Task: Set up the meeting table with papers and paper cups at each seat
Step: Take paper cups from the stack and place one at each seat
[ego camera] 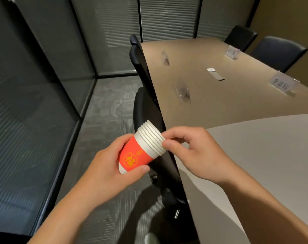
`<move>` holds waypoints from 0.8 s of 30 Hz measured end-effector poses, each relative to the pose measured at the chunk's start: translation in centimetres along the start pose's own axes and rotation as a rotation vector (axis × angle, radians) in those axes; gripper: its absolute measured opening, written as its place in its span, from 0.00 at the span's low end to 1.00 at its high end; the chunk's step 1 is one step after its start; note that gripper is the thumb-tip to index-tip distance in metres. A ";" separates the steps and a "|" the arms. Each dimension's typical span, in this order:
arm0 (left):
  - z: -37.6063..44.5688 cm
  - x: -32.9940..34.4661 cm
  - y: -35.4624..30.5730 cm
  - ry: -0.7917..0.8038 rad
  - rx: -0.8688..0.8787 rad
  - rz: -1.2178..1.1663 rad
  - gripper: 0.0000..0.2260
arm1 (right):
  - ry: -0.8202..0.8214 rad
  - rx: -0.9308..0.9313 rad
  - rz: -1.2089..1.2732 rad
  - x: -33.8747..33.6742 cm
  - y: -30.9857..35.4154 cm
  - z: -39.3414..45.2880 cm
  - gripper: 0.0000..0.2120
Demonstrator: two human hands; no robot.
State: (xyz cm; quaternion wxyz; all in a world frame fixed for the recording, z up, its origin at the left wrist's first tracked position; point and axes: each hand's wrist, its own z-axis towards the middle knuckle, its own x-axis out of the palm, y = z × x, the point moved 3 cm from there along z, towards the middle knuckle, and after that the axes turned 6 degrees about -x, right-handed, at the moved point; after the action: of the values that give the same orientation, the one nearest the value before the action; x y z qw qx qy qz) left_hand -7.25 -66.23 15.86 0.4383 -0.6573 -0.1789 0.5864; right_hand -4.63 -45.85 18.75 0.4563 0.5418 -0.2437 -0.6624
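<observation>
Gripping cup stack [142, 147] | left hand [104, 171] | right hand [193, 152] pinching rims

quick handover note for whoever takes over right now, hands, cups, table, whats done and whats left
Left hand: wrapped around the base of the cup stack, held tilted over the floor beside the table.
Right hand: fingertips pinching the rims at the stack's open end, seemingly about to peel one cup off.
Table: name stands at the seats; no cups or papers visible on it.
Done: nothing placed that shows.
Left: separate the cups, put one at each seat, then the papers, which are not in view.
</observation>
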 end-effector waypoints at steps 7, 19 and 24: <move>7.1 -5.6 2.8 0.043 0.074 -0.061 0.26 | -0.124 -0.019 0.068 1.4 -0.8 8.0 0.04; 24.1 -14.9 9.7 0.227 0.084 -0.160 0.25 | -0.287 0.007 0.140 4.1 -3.3 25.7 0.05; 33.0 -15.2 13.2 0.279 0.131 -0.196 0.24 | -0.464 0.024 0.125 3.9 -6.6 31.6 0.06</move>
State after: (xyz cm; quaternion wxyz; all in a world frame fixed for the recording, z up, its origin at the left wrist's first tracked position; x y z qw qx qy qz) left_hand -45.36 -72.83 17.16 0.5558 -0.6817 -0.1412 0.4544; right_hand -36.62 -51.58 20.69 0.4216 0.3642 -0.3829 -0.7369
